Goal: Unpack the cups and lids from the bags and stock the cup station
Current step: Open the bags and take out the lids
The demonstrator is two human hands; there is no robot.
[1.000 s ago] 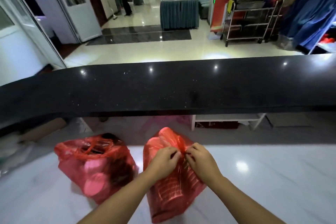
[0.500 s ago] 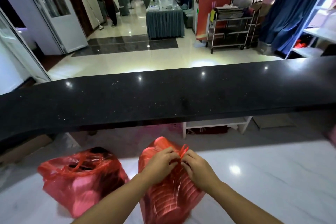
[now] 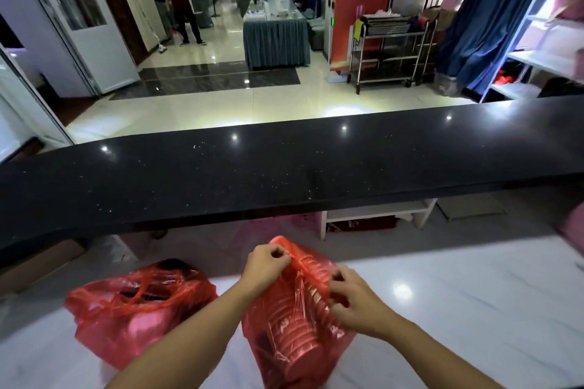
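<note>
Your left hand pinches the top of the red bag and your right hand pinches the plastic on its right side. The bag stands on the table between your hands, stacked red cups showing through. A second bag lies left of your left hand.
</note>
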